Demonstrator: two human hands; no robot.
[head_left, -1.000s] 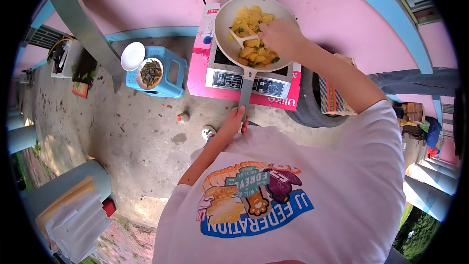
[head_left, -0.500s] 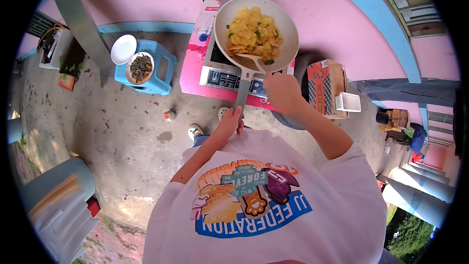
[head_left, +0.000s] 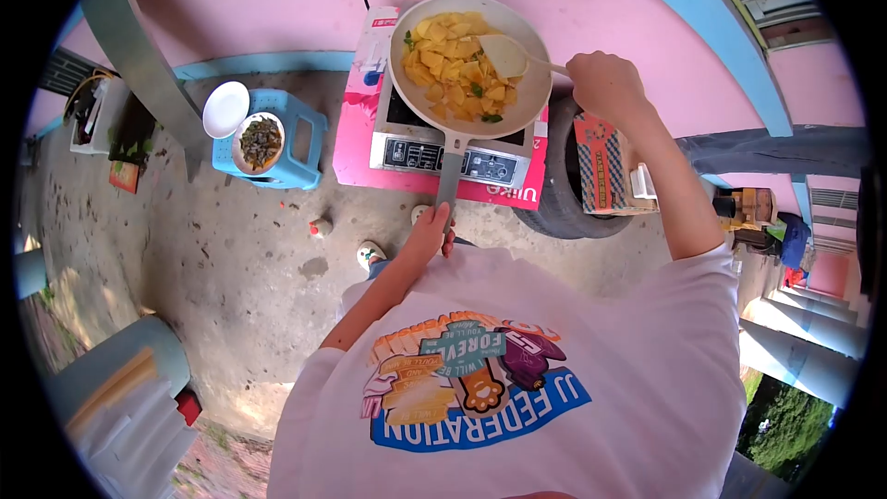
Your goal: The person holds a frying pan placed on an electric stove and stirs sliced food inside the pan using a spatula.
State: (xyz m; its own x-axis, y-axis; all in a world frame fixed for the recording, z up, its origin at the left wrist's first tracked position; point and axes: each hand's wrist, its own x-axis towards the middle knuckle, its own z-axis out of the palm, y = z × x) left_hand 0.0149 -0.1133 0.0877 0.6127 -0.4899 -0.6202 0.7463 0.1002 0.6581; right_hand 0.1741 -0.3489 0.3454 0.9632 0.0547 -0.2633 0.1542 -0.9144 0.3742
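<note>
My left hand (head_left: 427, 233) is closed around the grey handle of a white frying pan (head_left: 539, 97). Inside the pan lie yellow potato slices (head_left: 442, 69) with bits of green. Off the pan's right rim, my right hand (head_left: 605, 85) grips the end of a pale spatula (head_left: 504, 55), whose broad head rests over the upper right of the slices. Beneath the pan is an induction cooker (head_left: 407, 153), its button panel facing me and most of its top hidden. The cooker sits on a pink box (head_left: 355, 143).
A blue stool (head_left: 300, 152) at the left bears a white plate (head_left: 225, 109) and a bowl of dark food (head_left: 260, 144). To the right of the cooker are a black tire (head_left: 559, 208) and a cardboard box (head_left: 602, 166). A pink wall (head_left: 277, 0) runs behind.
My right hand has moved up and to the right with the spatula, whose head went from the pan's near edge to the upper right of the slices. My left hand keeps the handle.
</note>
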